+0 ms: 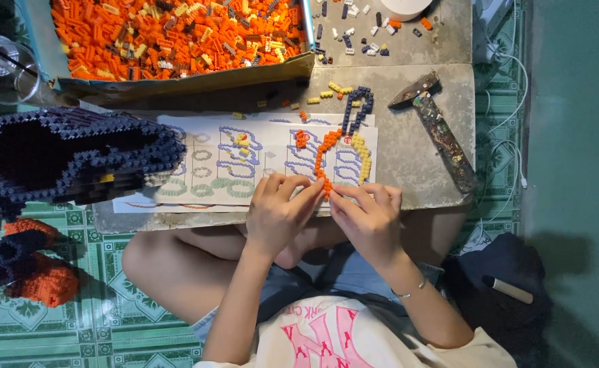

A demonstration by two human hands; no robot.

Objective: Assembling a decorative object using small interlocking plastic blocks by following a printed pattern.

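Observation:
My left hand (279,208) and my right hand (369,212) meet at the near edge of a printed instruction sheet (204,163). Their fingertips pinch the lower end of a curved orange strip of small bricks (324,153) that lies on the sheet. A yellow brick strip (363,155) curves just right of it, and a dark blue strip (358,105) runs up from its far end. A small orange brick cluster (301,138) sits on the sheet to the left.
A cardboard tray (177,82) full of orange bricks stands at the back. A large dark blue brick build (68,153) lies left, smaller orange-blue pieces (30,266) on the floor. A hammer (439,129) rests right. Loose bricks (360,34) and cables (510,102) lie beyond.

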